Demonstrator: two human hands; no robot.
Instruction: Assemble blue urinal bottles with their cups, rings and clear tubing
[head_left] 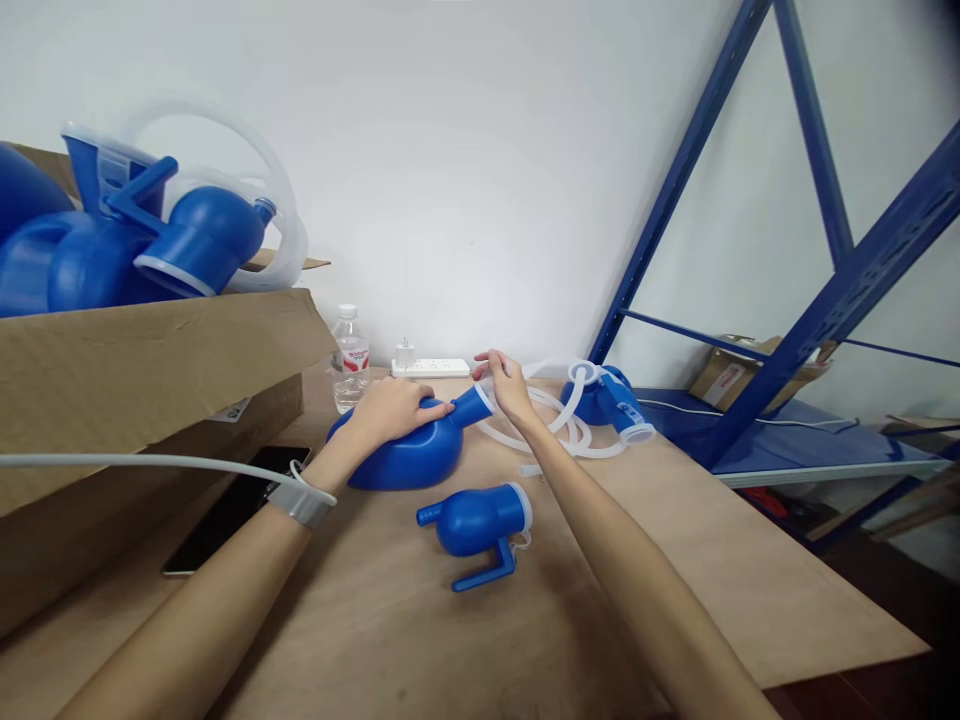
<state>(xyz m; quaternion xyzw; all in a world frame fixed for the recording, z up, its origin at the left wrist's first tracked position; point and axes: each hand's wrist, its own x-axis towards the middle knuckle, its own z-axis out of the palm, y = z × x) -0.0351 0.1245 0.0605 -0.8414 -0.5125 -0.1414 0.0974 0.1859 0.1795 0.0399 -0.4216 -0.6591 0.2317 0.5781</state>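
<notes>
White wall point(465, 200) behind a brown table point(697, 540), with the jug point(409, 455) as landmark. The jug sits on the table, neck pointing right and slightly upward. The left hand point(394, 405) grasps it from above, thumb at the base of the neck; the right hand point(510, 388) is at the mouth, fingers partly bent and apart, and whether they grip the rim cannot be told. Nearer the viewer than the jug lies a handled cup point(480, 520); right of it, a coiled tube point(577, 392); left, a box point(157, 370). For good control, the left palm should probably bear down, keeping the neck from swinging; sideways force at the mouth might turn the jug.
</notes>
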